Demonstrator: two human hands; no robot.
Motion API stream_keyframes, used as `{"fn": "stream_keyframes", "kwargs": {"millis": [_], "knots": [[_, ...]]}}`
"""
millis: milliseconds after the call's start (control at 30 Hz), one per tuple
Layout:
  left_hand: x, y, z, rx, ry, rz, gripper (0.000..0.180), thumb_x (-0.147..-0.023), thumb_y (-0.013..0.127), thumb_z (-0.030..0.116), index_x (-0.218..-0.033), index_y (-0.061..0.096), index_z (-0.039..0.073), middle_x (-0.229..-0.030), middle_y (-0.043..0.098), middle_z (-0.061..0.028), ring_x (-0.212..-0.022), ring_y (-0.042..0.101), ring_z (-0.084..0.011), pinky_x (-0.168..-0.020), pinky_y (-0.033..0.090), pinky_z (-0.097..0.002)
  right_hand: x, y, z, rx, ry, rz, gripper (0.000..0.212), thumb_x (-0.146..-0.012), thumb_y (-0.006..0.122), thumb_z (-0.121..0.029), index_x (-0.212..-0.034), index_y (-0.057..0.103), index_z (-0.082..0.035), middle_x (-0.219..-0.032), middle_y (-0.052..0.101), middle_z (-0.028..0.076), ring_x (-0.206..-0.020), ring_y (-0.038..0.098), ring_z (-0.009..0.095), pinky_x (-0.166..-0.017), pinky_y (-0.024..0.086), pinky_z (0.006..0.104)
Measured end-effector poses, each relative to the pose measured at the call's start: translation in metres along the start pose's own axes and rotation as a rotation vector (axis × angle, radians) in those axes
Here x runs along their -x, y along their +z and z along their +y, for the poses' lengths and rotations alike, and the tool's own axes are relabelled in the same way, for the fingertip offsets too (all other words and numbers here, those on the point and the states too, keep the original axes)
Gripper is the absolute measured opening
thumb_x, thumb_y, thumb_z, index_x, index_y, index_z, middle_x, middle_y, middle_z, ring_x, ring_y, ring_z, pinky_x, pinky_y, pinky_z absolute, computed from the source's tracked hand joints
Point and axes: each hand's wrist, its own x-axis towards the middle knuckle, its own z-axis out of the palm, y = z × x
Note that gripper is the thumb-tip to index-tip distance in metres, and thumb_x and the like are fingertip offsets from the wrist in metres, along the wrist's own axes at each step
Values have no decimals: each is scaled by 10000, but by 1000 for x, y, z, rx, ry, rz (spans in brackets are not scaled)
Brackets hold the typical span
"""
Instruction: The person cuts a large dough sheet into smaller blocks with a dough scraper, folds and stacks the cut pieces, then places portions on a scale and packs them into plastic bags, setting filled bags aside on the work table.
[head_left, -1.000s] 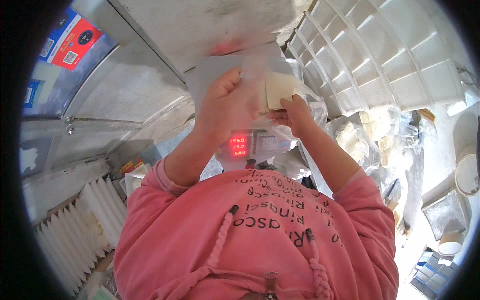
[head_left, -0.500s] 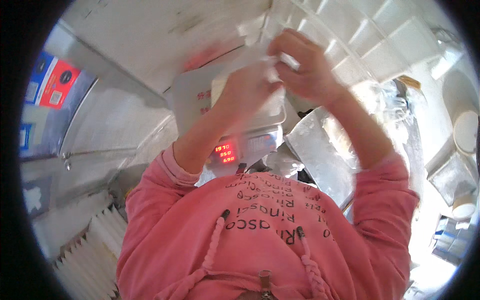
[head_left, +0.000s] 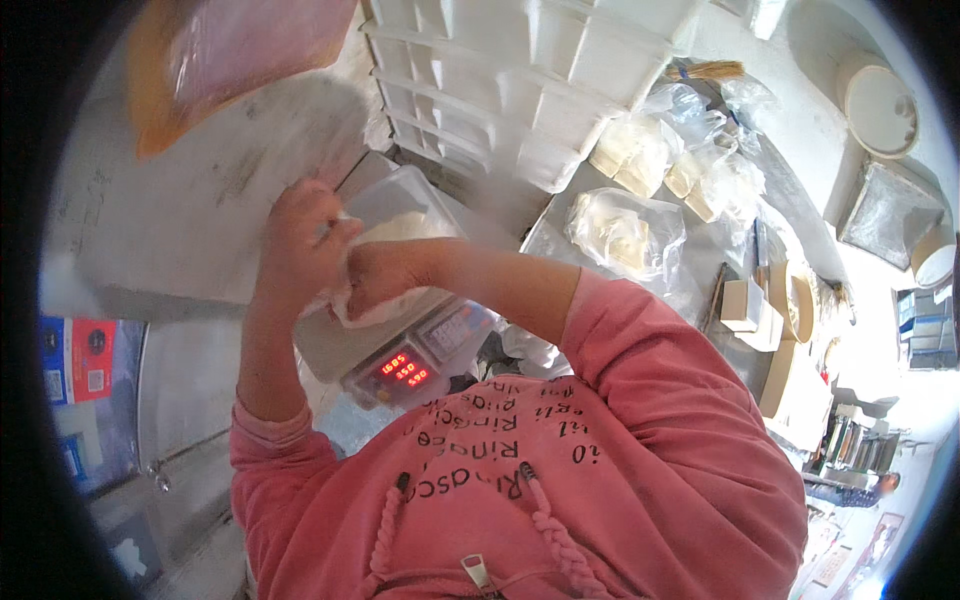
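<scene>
My left hand [head_left: 300,235] is raised over the left side of a counter scale [head_left: 425,345], its fingers curled and slightly blurred. Beside it my right hand [head_left: 390,275] reaches across from the right, fingers closed on a thin, floppy white piece [head_left: 385,310]. Some of that white material also shows between the two hands; whether it is a bag or a sheet I cannot tell. Behind the hands, a translucent plastic tray [head_left: 405,190] rests on the scale with something pale in it, partly covered by my right wrist. Red digits glow on the scale's front.
White plastic crates [head_left: 490,90] stand behind the scale. To the right lie clear bags with pale blocks [head_left: 625,240], a straw brush [head_left: 710,70] and small boxes [head_left: 745,305]. A pale board [head_left: 190,220] is at the left, with a yellow-edged pinkish packet [head_left: 250,50] beyond.
Both hands have come down and to the left, close together by the scale's tray. The view has swung, showing more of the right side. The scale's red digits differ.
</scene>
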Motion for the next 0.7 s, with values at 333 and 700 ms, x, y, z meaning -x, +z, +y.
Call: {"fn": "stream_keyframes", "kwargs": {"millis": [333, 700], "knots": [[55, 74, -57, 694, -294, -179, 312, -826, 555, 139, -1111, 521, 18, -1049, 543, -27, -940, 502, -124, -839, 409, -284, 27, -41, -16, -99, 126, -123, 151, -733, 617, -217, -802, 667, -93, -733, 638, 25, -627, 566, 133, -572, 417, 294], [34, 88, -60, 1758, -652, 362, 303, -940, 432, 271, -1105, 527, 36, -1048, 556, -69, -913, 524, -189, -861, 386, -342, 57, -4, -13, 853, -379, 380, 244, -740, 573, -233, -956, 660, -159, -1268, 455, 62, -1239, 334, 280, -992, 217, 582]]}}
